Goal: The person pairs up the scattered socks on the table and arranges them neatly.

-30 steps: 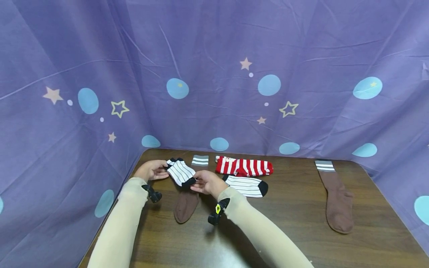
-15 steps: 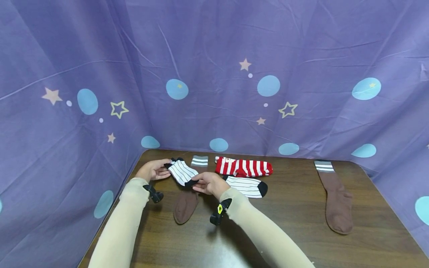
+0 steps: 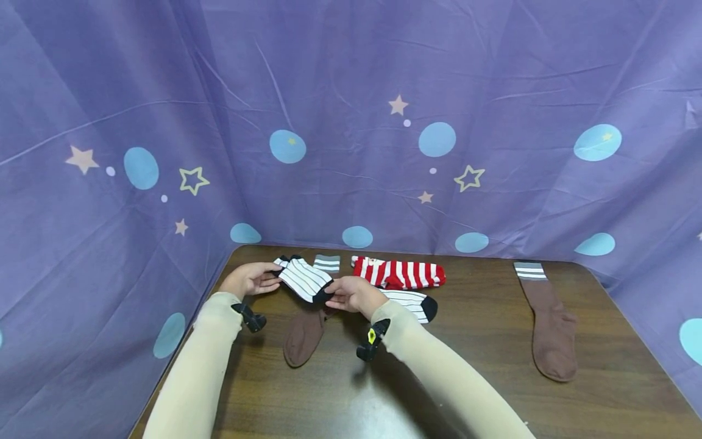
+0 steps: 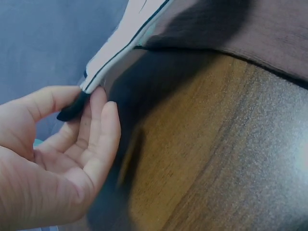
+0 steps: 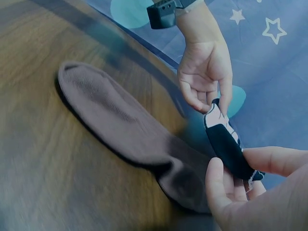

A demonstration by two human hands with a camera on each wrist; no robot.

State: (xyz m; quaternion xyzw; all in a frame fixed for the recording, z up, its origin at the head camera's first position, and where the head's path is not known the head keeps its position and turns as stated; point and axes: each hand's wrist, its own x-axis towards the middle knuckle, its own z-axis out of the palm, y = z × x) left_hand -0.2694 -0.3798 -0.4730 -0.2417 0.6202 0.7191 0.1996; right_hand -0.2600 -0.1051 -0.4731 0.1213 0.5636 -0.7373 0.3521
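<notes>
Stretched between both hands is a white sock with thin black stripes [image 3: 304, 279], held above a brown sock [image 3: 304, 338] that lies on the table. My left hand [image 3: 253, 279] pinches the sock's dark end between thumb and fingers, as the left wrist view shows. At the black toe, my right hand [image 3: 353, 296] pinches the fabric; the right wrist view shows the thumb [image 5: 272, 160] on one side and fingers on the other. Part of the brown sock's leg is hidden behind the striped one, leaving its grey-and-white cuff [image 3: 327, 263] visible.
A red-and-white striped sock [image 3: 406, 274] lies at the back of the wooden table [image 3: 466, 366]. Another black-striped white sock [image 3: 408, 303] lies just in front, partly behind my right hand. Far right lies a second brown sock [image 3: 551, 332]. Purple curtain [image 3: 351, 122] surrounds the table's back and sides.
My right hand has moved slightly right with the toe of the striped sock, drawing it straighter. My left hand has stayed nearly in place, holding the other end.
</notes>
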